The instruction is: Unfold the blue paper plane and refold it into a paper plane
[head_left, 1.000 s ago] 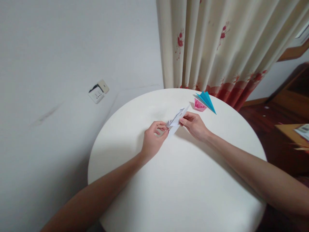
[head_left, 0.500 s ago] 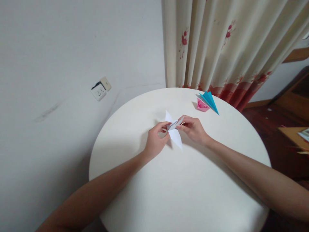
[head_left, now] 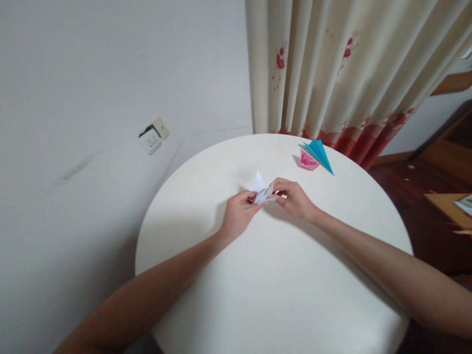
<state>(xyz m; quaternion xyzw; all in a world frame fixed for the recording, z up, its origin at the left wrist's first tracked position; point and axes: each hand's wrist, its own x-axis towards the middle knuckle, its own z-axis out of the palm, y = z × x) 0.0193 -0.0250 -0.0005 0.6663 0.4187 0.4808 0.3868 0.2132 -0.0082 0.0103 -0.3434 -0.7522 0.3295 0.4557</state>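
Observation:
A small piece of folded white paper (head_left: 262, 194) is held between my two hands, over the middle of the round white table (head_left: 273, 275). My left hand (head_left: 239, 210) is closed on its left side, the thumb along the near edge and the fingers behind. On the right, my right hand (head_left: 294, 197) pinches the paper between thumb and fingers. One pointed flap stands up at the far side, and a shorter point rises beside my right fingers. Parts of the folds are hidden by my fingers.
Near the table's far right edge lie a blue paper plane (head_left: 320, 155) and a pink folded paper piece (head_left: 308, 161), close together. A patterned curtain (head_left: 313, 73) hangs behind the table. The wall on the left carries a socket (head_left: 150, 141).
The long white flap that pointed toward me is folded up, no longer reaching over the table. My right fingers have shifted slightly on the paper; my left hand stays nearly in place.

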